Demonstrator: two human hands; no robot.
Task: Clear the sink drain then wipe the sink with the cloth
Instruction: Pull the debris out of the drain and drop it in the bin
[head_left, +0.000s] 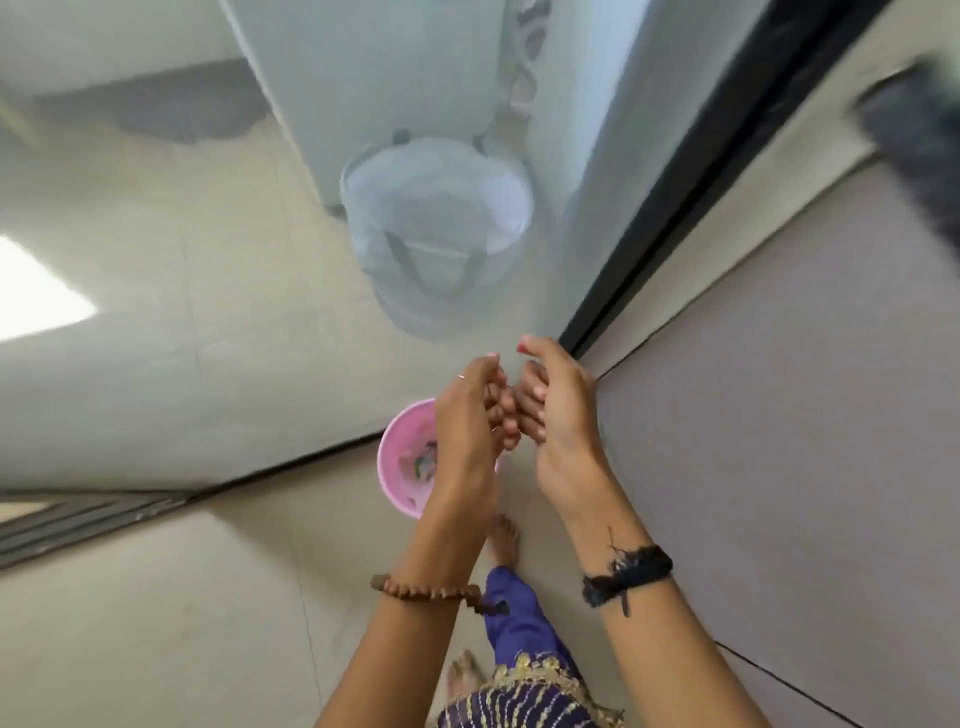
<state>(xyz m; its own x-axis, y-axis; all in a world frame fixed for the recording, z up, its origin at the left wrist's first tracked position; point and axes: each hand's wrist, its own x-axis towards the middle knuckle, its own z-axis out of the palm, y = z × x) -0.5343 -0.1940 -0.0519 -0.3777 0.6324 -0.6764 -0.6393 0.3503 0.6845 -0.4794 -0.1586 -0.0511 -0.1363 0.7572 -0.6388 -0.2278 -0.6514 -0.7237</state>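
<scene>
Fingers of both hands curl loosely toward each other, fingertips nearly meeting; whether anything is pinched between them cannot be told. The left hand (467, 415) has a beaded bracelet (426, 590) at the wrist, and the right hand (558, 415) has a black thread band (626, 574) at the wrist. Both hands hang above a small pink bin (402, 462) standing on the pale tiled floor (182, 623), with scraps inside it. Below the hands show bare feet (504, 540) and a purple trouser leg (514, 618). Beyond the bin is a glass door (208, 312) in a dark frame, and through it a white mesh basket (436, 223) with grey handles. The picture is blurred. No sink or cloth is in view.
</scene>
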